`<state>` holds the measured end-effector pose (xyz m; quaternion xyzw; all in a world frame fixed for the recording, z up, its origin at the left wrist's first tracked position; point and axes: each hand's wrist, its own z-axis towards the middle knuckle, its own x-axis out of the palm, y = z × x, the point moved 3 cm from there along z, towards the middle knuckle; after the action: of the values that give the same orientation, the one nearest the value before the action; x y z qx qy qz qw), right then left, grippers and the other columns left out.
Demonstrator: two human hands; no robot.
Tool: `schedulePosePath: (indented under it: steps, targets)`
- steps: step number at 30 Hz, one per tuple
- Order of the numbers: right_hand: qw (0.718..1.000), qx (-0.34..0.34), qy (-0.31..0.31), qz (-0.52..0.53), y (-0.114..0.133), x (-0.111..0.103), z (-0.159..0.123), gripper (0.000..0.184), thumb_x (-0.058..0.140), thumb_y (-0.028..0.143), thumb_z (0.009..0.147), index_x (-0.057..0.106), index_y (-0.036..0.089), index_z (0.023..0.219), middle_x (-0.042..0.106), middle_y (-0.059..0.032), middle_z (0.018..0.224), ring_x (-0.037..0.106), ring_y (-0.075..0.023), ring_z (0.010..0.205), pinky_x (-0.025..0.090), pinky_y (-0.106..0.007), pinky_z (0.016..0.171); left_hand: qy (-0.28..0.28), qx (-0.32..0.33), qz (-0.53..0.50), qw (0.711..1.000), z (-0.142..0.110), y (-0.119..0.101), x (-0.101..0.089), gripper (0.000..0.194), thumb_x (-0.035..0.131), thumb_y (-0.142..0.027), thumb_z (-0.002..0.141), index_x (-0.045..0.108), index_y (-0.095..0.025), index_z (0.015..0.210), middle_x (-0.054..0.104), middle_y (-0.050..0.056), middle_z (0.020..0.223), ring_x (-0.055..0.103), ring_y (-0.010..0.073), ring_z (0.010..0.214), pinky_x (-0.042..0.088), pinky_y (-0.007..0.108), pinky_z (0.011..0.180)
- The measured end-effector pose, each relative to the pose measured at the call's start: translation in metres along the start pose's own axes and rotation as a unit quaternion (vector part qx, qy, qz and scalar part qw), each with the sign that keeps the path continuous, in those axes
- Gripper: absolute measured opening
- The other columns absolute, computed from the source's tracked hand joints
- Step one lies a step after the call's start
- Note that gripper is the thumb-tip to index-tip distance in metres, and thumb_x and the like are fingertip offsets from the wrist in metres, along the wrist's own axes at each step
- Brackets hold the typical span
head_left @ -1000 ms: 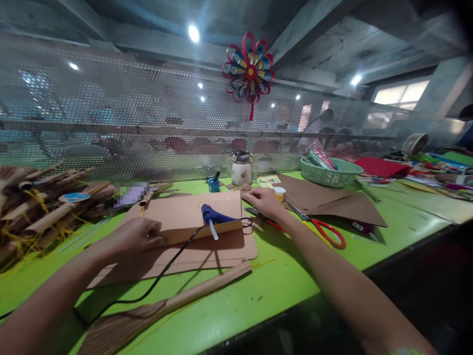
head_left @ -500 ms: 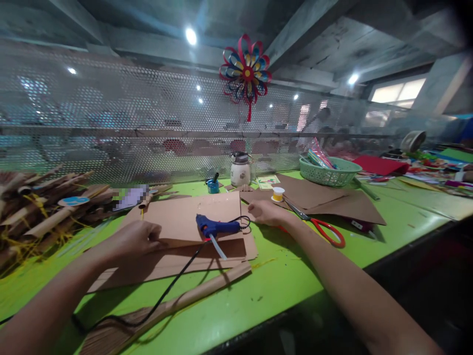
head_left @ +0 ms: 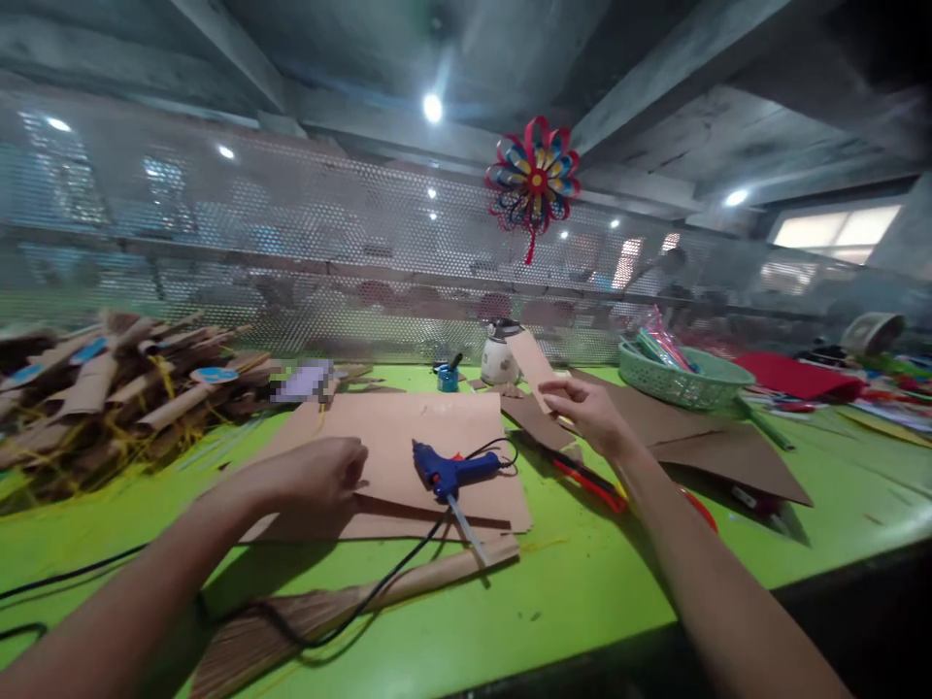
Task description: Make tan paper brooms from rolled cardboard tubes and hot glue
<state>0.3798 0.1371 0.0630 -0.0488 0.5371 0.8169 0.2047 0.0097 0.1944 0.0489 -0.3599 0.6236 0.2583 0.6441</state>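
My right hand (head_left: 586, 416) pinches a small tan cardboard strip (head_left: 531, 361), held up off the table in front of a white jar (head_left: 498, 361) with a dark lid. My left hand (head_left: 331, 473) is closed, resting over the large brown cardboard sheets (head_left: 393, 417); what its fingertips grip is hidden. A blue hot glue gun (head_left: 451, 471) lies on the sheets between my hands, a glue stick poking from its back. Nearer me is a rolled paper piece (head_left: 408, 585) with a fanned, pleated end, and the glue gun's black cord crosses it.
On the left is a pile of rolled cardboard pieces (head_left: 94, 388) with yellow strings. A blue pot (head_left: 448, 379) stands at the back. To the right are red-handled tools (head_left: 593, 485), brown cardboard (head_left: 699, 437) and a green basket (head_left: 677, 377). A perforated metal screen (head_left: 327, 243) rises behind.
My right hand has come up from the table with the cardboard strip in it. My left hand stays closed on the sheets. The view has shifted, so things appear farther right.
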Motion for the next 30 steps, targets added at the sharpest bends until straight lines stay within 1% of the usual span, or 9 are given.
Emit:
schedulePosePath:
  steps: [3, 6, 9, 12, 16, 20, 24, 26, 30]
  targets:
    - [0.996, -0.028, 0.063, 0.06, 0.018, 0.023, -0.012, 0.044, 0.066, 0.036, 0.076, 0.062, 0.019, 0.116, 0.067, -0.0091, 0.106, 0.064, -0.0158, 0.075, 0.052, -0.035, 0.076, 0.033, 0.035, -0.02, 0.999, -0.004, -0.004, -0.003, 0.02, 0.06, -0.035, 0.062, 0.062, -0.021, 0.076, 0.065, 0.004, 0.082, 0.057, 0.0189, 0.069, 0.038, 0.026, 0.061]
    - [0.978, -0.043, 0.179, 0.096, 0.037, 0.049, -0.028, 0.045, 0.062, 0.03, 0.081, 0.056, 0.027, 0.125, 0.051, -0.0075, 0.135, 0.063, -0.0203, 0.095, 0.052, -0.039, 0.087, 0.027, 0.01, -0.05, 0.998, -0.006, -0.007, -0.01, 0.026, 0.057, -0.042, 0.068, 0.066, -0.02, 0.078, 0.066, 0.004, 0.077, 0.057, 0.0191, 0.066, 0.037, 0.026, 0.059]
    - [0.958, -0.062, 0.27, 0.07, 0.053, 0.069, -0.041, 0.048, 0.059, 0.028, 0.085, 0.05, 0.029, 0.131, 0.047, -0.0053, 0.139, 0.052, -0.0237, 0.116, 0.048, -0.04, 0.095, -0.016, 0.018, -0.125, 0.992, -0.006, -0.021, -0.019, 0.041, 0.049, -0.052, 0.077, 0.069, -0.017, 0.077, 0.067, 0.005, 0.07, 0.057, 0.0189, 0.065, 0.038, 0.026, 0.059]
    - [0.941, -0.099, 0.325, -0.011, 0.068, 0.088, -0.053, 0.046, 0.056, 0.027, 0.086, 0.048, 0.027, 0.132, 0.053, -0.0058, 0.132, 0.054, -0.0223, 0.113, 0.048, -0.039, 0.092, -0.034, 0.052, -0.262, 0.963, -0.006, -0.043, -0.021, 0.049, 0.044, -0.057, 0.081, 0.07, -0.015, 0.081, 0.069, 0.007, 0.078, 0.059, 0.0186, 0.07, 0.04, 0.025, 0.06]
    - [0.924, -0.142, 0.347, -0.078, 0.084, 0.116, -0.064, 0.044, 0.055, 0.02, 0.085, 0.051, 0.023, 0.129, 0.059, -0.0069, 0.124, 0.055, -0.0199, 0.106, 0.046, -0.037, 0.09, -0.019, 0.068, -0.424, 0.903, -0.008, -0.061, -0.017, 0.048, 0.048, -0.055, 0.082, 0.069, -0.012, 0.077, 0.069, 0.008, 0.077, 0.059, 0.0174, 0.069, 0.044, 0.027, 0.065]
    - [0.92, -0.137, 0.366, -0.04, 0.091, 0.13, -0.062, 0.04, 0.053, 0.023, 0.086, 0.053, 0.021, 0.126, 0.064, -0.0063, 0.108, 0.059, -0.0153, 0.089, 0.049, -0.032, 0.08, -0.022, 0.047, -0.574, 0.817, -0.007, -0.054, -0.013, 0.039, 0.058, -0.048, 0.08, 0.068, -0.01, 0.076, 0.067, 0.008, 0.071, 0.056, 0.0135, 0.062, 0.044, 0.025, 0.06]
    - [0.951, -0.122, 0.281, -0.034, 0.085, 0.119, -0.043, 0.032, 0.049, 0.023, 0.084, 0.061, 0.016, 0.113, 0.065, -0.0077, 0.103, 0.06, -0.0165, 0.089, 0.05, -0.032, 0.078, -0.063, 0.026, -0.671, 0.738, -0.003, -0.038, -0.016, 0.029, 0.067, -0.04, 0.075, 0.065, -0.011, 0.078, 0.063, 0.004, 0.069, 0.054, 0.0107, 0.058, 0.041, 0.021, 0.051]
    - [0.952, -0.122, 0.246, -0.139, 0.078, 0.114, -0.036, 0.035, 0.051, 0.015, 0.077, 0.062, 0.015, 0.11, 0.064, -0.0103, 0.107, 0.059, -0.0196, 0.095, 0.048, -0.034, 0.079, -0.088, 0.009, -0.686, 0.722, -0.002, -0.032, -0.019, 0.025, 0.07, -0.036, 0.073, 0.062, -0.012, 0.073, 0.057, 0.0, 0.061, 0.049, 0.0081, 0.051, 0.04, 0.02, 0.048]
    - [0.881, -0.131, 0.32, -0.322, 0.055, 0.126, -0.038, 0.038, 0.058, 0.01, 0.065, 0.066, 0.017, 0.102, 0.064, -0.0104, 0.101, 0.056, -0.0242, 0.095, 0.044, -0.033, 0.079, -0.091, -0.007, -0.659, 0.746, -0.004, -0.026, -0.019, 0.031, 0.072, -0.03, 0.069, 0.049, -0.014, 0.055, 0.042, -0.005, 0.048, 0.039, 0.0055, 0.042, 0.035, 0.019, 0.043]
